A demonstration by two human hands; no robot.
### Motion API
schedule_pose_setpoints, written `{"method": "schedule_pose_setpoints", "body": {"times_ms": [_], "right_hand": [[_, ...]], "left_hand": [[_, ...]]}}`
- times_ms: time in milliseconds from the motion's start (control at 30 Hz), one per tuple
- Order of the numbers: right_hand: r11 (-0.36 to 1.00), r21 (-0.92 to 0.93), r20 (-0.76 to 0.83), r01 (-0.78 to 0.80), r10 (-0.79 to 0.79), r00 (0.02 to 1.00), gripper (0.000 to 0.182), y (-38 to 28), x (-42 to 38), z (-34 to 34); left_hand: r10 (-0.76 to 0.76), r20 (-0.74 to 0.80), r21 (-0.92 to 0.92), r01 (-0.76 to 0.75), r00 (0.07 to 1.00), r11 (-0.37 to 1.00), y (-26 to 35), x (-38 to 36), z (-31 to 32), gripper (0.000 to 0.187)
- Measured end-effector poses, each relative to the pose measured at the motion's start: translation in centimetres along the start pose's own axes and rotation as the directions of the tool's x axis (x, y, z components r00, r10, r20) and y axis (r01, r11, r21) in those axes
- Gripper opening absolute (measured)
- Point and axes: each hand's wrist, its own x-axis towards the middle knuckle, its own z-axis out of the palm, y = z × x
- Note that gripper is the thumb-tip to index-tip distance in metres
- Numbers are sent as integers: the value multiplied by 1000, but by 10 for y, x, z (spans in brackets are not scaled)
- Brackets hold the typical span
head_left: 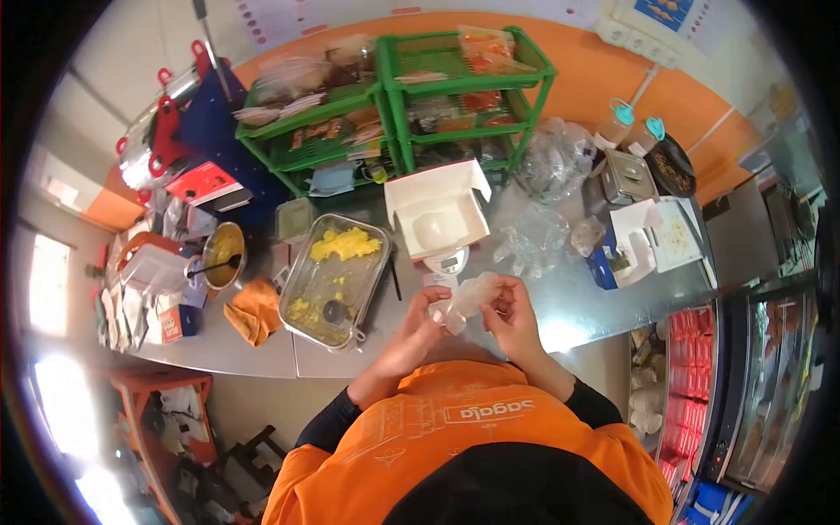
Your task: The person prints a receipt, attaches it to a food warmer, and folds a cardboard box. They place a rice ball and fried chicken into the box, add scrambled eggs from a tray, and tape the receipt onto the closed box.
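The left hand (422,327) and right hand (516,319) are grasping crumpled, translucent thin plastic (473,299), lying at five o'clock from the small white digital scale (448,262); untangling is seemingly occurring, next calling for gentle pulling.

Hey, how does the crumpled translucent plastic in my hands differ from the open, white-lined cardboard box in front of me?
The crumpled translucent plastic is irregular and wrinkled, while the open, white-lined cardboard box has flat panels. Your left hand and right hand hold the plastic, while neither touches the box. The plastic looks smaller than the box. The plastic and the box's inside are both pale.
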Motion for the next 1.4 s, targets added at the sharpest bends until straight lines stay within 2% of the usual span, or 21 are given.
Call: {"method": "schedule_pose_setpoints", "body": {"times_ms": [100,133,200,233,300,367,433,467,533,633,733,767,833,900,933,1033,1100,1167,1233,1367,1400], "right_hand": [[989,-16,70,-144,144,987,51,-5,4,-1],[996,-44,22,-76,77,997,52,-8,3,6],[993,-106,-64,56,-63,996,55,-17,-1,23],[974,-163,2,159,-160,987,57,-16,0,24],[897,-251,148,365,-337,930,63,-15,3,27],[990,-96,114,108,-96,989,40,-19,2,34],[982,63,81,-178,173,982,26,-15,11,33],[961,206,67,-187,177,982,16,-11,13,34],[907,332,157,-259,217,963,17,-9,14,34],[828,419,274,-373,276,921,20,0,14,31],[663,559,312,-499,389,867,25,-1,16,34],[581,617,317,-531,433,843,27,-2,16,34],[474,676,436,-564,359,825,33,20,21,19],[410,695,501,-591,314,807,37,32,24,11],[403,691,512,-600,313,800,39,30,26,12],[458,635,528,-623,332,782,43,40,29,16],[451,606,548,-655,360,755,44,41,31,20],[377,602,585,-704,392,710,45,30,34,24],[363,510,749,-780,257,610,47,46,44,10],[421,385,916,-821,-67,396,51,80,62,-4],[395,447,873,-803,3,488,53,64,59,5]], "left_hand": [[120,25,149,-123,992,981,4,-2,2,42],[45,-45,214,-34,998,976,2,-1,-2,37],[40,-128,348,7,991,938,-3,-1,-3,32],[41,-171,410,33,984,912,-5,-2,-1,30],[184,-189,518,-62,965,853,-7,-5,5,27],[289,-171,631,-120,942,766,-5,-11,7,27],[355,-117,745,-155,928,649,1,-14,4,28],[322,-206,740,-68,924,670,1,-14,1,27],[245,-384,700,107,890,706,-6,-13,-7,24],[387,-563,436,-136,730,890,-38,-4,-23,20],[-108,-420,-85,80,901,993,-42,-3,-46,18],[-151,-347,-231,72,926,970,-44,-5,-51,20],[-201,-180,-505,85,963,859,-40,-9,-51,24],[-273,-121,-604,147,955,783,-8,-14,-30,23],[-305,-87,-649,178,948,740,7,-15,-21,24],[-192,61,-642,186,979,744,-8,-10,-34,27],[-41,-47,-314,24,998,949,-11,-10,-39,22],[80,34,-372,-62,996,926,-15,-6,-53,21],[217,211,-776,28,953,631,-26,7,-80,22],[55,133,-582,33,990,812,-17,3,-74,25],[-17,88,-545,62,996,836,-17,4,-74,26]]}}
